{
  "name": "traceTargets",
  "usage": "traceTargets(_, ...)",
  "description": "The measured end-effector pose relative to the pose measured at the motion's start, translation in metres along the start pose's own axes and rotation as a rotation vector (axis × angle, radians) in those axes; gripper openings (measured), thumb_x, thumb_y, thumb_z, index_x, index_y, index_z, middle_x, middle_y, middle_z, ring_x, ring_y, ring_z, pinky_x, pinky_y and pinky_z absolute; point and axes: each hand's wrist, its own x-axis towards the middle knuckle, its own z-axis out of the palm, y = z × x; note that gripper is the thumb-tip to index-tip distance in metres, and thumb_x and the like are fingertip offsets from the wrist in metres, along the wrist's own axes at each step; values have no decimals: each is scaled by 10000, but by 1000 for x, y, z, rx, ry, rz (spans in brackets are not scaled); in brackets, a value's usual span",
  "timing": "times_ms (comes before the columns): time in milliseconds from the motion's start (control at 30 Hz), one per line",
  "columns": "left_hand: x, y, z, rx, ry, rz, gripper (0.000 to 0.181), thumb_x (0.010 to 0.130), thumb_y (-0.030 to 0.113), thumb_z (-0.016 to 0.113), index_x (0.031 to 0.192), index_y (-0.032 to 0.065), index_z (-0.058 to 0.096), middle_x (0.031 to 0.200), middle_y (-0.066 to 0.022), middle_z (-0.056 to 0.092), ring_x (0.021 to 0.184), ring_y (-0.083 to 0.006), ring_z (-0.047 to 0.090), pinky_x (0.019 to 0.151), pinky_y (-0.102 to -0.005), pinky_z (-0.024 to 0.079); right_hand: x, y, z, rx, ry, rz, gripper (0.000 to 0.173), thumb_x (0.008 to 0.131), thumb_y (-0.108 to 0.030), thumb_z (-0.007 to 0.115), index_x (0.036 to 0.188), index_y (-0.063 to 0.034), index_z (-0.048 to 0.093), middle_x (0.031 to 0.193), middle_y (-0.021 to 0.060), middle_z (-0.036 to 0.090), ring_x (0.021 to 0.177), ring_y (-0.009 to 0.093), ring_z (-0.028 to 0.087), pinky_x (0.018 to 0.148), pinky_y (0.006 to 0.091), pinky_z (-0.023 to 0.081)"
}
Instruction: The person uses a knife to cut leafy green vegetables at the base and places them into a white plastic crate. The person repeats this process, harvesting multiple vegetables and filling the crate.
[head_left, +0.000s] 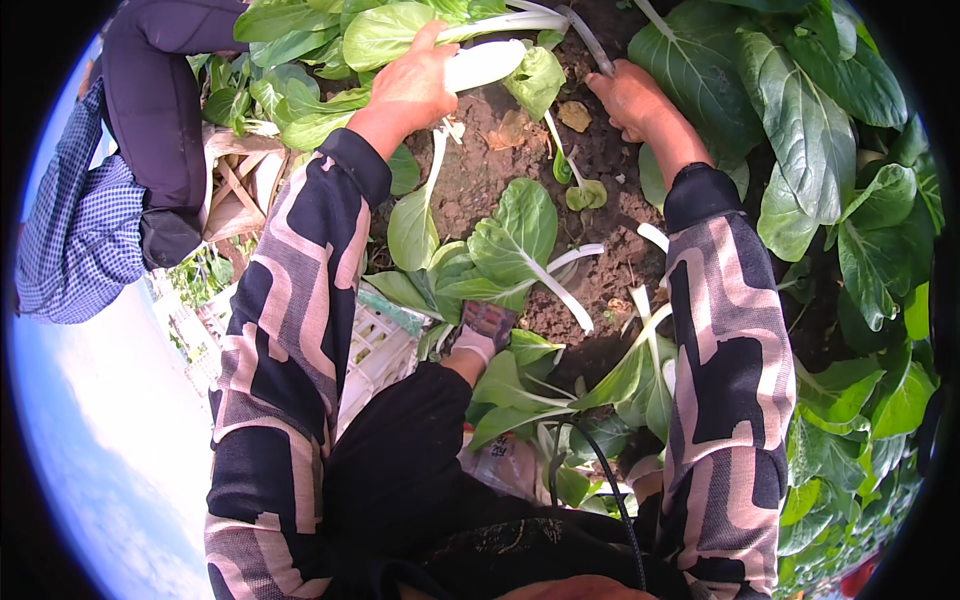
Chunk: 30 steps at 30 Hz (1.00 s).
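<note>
At the top of the view my left hand (415, 81) is closed around a head of bok choy (486, 64), its broad white stalks lying to the right of my fingers. My right hand (631, 99) grips a curved grey hand tool (587, 37). The tool's far end reaches up beside the bok choy's stalks, and I cannot tell whether it touches them. Brown soil (480, 169) lies between and below both hands. Cut loose leaves (517, 255) with white stems are scattered on it.
Large standing bok choy plants (802, 127) grow along the right. Another person's dark-trousered leg (154, 112) is at upper left, near a wooden crate (232, 180). A white plastic crate (375, 360) stands by my left knee. My patterned shoe (487, 322) rests among loose leaves.
</note>
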Motion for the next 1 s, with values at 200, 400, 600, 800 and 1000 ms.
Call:
traceTargets(200,0,7,-5,-29,-2,-8,525,660,115,625,1176,58,545,1376,-30,345,1031,-278,563,879,-386,454,-6,-1,-12,-59,-152,69,318,872,-290,506,937,21,522,614,114,521,484,227,495,456,364,436)
traceTargets(400,-35,13,-6,67,245,64,423,678,91,599,1095,22,567,1309,-22,431,917,-266,605,758,-364,502,-38,43,-5,-21,157,-171,408,795,-315,630,1023,9,535,815,106,575,628,197,546,581,309,470)
traceTargets(600,-108,27,-25,54,429,307,402,644,86,685,1016,-19,575,1238,-183,467,1066,-334,532,836,-373,474,-101,56,5,960,-74,-179,407,818,-327,649,1118,-88,516,882,21,558,692,108,519,511,222,424)
traceTargets(800,-167,45,-16,-247,265,254,465,611,12,682,1056,-42,560,1325,-171,376,1059,-278,543,824,-313,473,-148,49,36,1425,-389,-381,602,769,-317,696,1240,-54,430,1148,115,559,625,90,537,473,218,464)
traceTargets(1000,-189,59,-12,-403,-2,147,539,606,-2,635,1137,-5,538,1422,-172,274,1089,-301,534,841,-325,468,-184,40,49,1435,-252,-328,526,698,-8,712,1166,-54,477,1018,93,605,546,66,506,407,177,389)
